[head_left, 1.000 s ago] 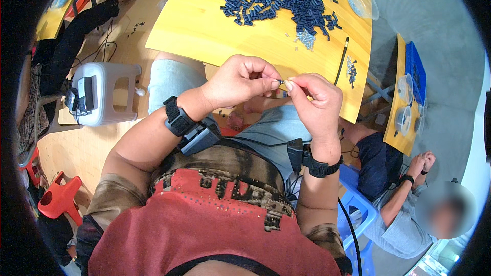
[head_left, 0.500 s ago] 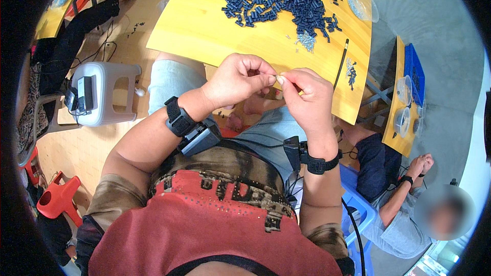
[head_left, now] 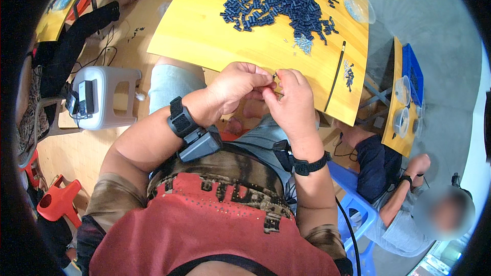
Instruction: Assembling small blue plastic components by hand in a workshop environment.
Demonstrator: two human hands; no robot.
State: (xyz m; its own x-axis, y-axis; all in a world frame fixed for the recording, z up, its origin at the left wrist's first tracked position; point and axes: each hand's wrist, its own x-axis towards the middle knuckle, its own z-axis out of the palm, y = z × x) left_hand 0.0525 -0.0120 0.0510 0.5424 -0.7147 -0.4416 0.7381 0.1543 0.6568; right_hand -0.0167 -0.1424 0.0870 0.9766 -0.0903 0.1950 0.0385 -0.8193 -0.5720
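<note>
Just off the near edge of the yellow table [head_left: 204, 25], my two hands meet over my lap. My left hand [head_left: 238, 86] is closed, its thumb and forefinger pinching a small dark piece [head_left: 274, 76]. Against the other side of that piece rest the curled fingers of my right hand [head_left: 294, 99], with its thumb lower down. Fingers cover most of the piece, so its exact kind is hidden. Beyond the hands lies a large heap of short black plastic parts [head_left: 286, 5]. At its near end is a small pile of shiny silvery bits [head_left: 303, 44].
A thin black rod [head_left: 335, 76] lies at the table's right, beside a small cluster of black and silvery pieces [head_left: 349, 75]. A clear bowl [head_left: 360, 6] stands at the far right corner. Left is a grey stool [head_left: 105, 94] holding devices; a seated person [head_left: 396, 214] is at right.
My hands have tilted and moved slightly. My right hand has shifted left and down, its thumb lowering away from the left fingertips. The dark piece now shows between the fingers.
</note>
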